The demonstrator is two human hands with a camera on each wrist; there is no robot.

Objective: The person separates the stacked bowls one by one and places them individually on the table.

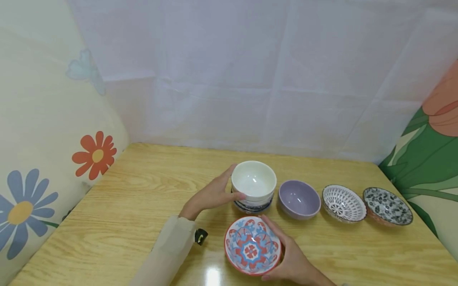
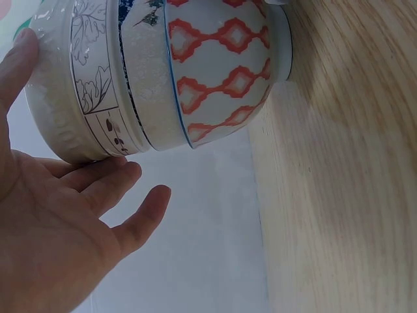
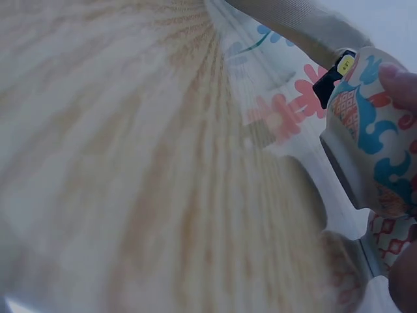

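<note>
My left hand (image 1: pixel 214 192) holds the white bowl (image 1: pixel 254 180) on top of a stack, thumb on the near side and fingers round the far side. In the left wrist view, a bowl with orange diamond shapes (image 2: pixel 221 78) forms the bottom of that stack. My right hand (image 1: pixel 291 258) grips a red-and-blue patterned bowl (image 1: pixel 252 246) by its right side, in front of the stack. The right wrist view shows this bowl's foot raised off the wood, with the thumb on its outer wall.
Right of the stack stand a purple bowl (image 1: pixel 299 200), a black-and-white bowl (image 1: pixel 344 203) and a bowl with dark leaf patterns (image 1: pixel 388 206), in a row. They share the wooden table (image 1: pixel 107 222). A white cloth (image 1: pixel 214 79) hangs behind the table's far edge.
</note>
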